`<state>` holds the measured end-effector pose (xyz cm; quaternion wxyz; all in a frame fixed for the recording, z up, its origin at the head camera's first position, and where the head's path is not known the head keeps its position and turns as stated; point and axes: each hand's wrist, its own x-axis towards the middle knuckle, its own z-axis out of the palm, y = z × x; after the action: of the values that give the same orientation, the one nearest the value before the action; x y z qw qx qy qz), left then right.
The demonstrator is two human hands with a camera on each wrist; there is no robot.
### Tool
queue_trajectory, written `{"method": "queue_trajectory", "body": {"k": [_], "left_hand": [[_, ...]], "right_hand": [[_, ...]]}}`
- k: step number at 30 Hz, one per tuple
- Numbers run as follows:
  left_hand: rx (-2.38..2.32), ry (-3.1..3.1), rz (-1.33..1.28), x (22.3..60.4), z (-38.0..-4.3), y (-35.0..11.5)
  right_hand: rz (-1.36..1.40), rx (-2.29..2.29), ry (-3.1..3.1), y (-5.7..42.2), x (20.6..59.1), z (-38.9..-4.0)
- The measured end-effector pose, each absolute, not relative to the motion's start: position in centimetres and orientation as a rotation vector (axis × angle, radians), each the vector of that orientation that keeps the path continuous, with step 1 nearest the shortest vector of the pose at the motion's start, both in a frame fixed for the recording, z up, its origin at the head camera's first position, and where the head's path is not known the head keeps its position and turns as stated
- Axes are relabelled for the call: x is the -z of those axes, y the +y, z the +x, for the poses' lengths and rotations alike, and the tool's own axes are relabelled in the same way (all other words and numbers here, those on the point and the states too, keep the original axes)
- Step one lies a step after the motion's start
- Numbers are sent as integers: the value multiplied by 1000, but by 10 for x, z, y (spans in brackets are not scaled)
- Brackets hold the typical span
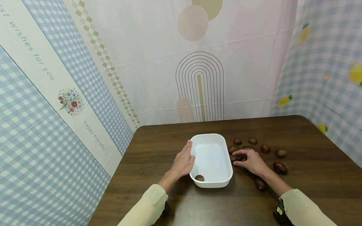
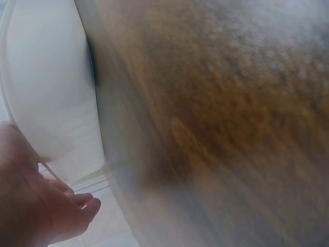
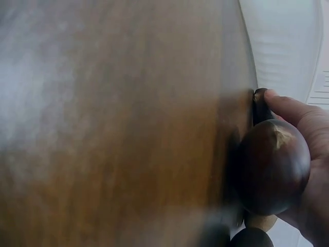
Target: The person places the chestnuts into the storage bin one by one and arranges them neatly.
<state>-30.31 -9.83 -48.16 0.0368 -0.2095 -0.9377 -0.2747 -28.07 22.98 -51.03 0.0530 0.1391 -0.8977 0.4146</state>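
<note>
A white rectangular dish (image 1: 211, 185) stands on the brown table, with one brown oval piece (image 1: 199, 178) lying in its near left corner. My left hand (image 1: 183, 160) holds the dish's left side, fingers along the outer wall and thumb over the rim. Just beyond the right wall, my right hand (image 1: 251, 161) pinches a dark brown egg-shaped piece (image 1: 233, 158) between thumb and fingers. From the right wrist, its dark end (image 3: 262, 105) shows at the fingertip. A larger glossy dark brown oval (image 3: 275, 164) with a pale scar fills the foreground below that hand.
Several more brown ovals lie scattered right of the dish, among them one (image 1: 265, 148) behind the right hand, one (image 1: 280, 168) beside the right wrist and one (image 1: 260, 183) under the forearm. A patterned cloth (image 1: 158, 78) hangs behind the table (image 1: 147, 150).
</note>
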Motion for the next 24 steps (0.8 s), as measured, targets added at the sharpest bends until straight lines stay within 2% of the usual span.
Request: {"method": "queue_trajectory", "body": {"k": [24], "left_hand": [[827, -2890, -632, 482, -303, -98]], "right_hand": [[431, -1217, -2726, 230, 504, -278]]}}
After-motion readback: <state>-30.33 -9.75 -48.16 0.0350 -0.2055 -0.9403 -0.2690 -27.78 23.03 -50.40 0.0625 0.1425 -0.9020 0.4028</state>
